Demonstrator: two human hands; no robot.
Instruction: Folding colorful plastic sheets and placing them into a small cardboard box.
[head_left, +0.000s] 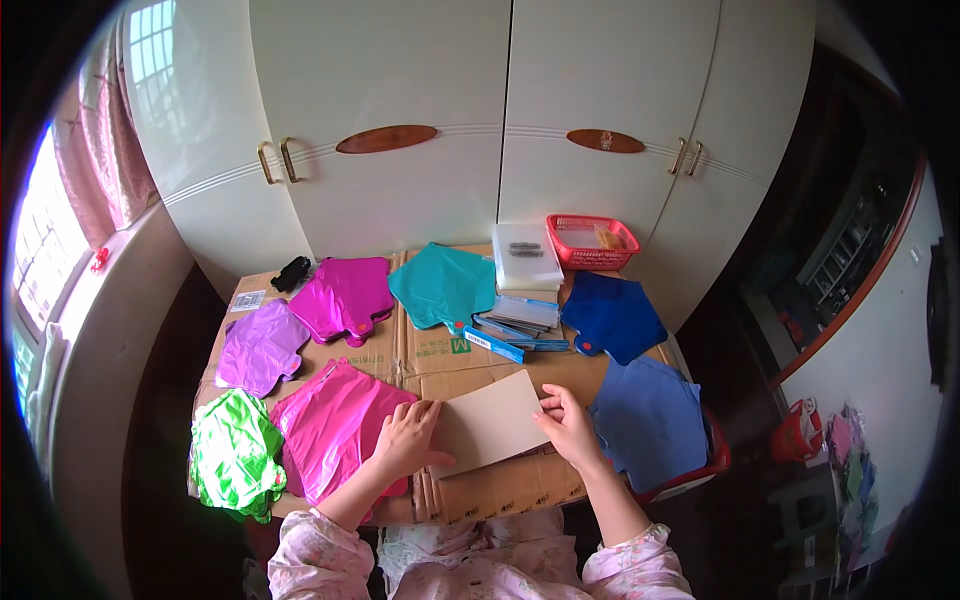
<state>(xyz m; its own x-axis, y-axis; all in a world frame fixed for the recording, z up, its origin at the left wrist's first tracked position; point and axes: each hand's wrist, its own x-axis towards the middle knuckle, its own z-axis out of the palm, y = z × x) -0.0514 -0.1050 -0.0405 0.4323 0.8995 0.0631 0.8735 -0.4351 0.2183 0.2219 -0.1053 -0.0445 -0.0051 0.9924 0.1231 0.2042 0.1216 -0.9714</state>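
In front of me a plain beige rectangular card (490,424) sits at a slant over the cardboard-topped table. My left hand (408,438) grips its left edge, palm down, with fingers and thumb at the card's side. At the opposite edge, my right hand (568,425) has curled fingers and a thumb on the card. Beside my left hand spreads a hot-pink foil balloon (335,425), flat and uninflated. A dusty-blue flat balloon (650,420) lies right of my right hand. Beyond the card are several thin blue-edged packets (515,325).
Round the cardboard surface (405,360) lie green (235,450), lilac (262,348), magenta (342,298), teal (445,285) and dark-blue (615,315) flat balloons. A stack of clear plastic sleeves (526,262) and a red basket (590,255) stand at the back, before white cupboards (400,200).
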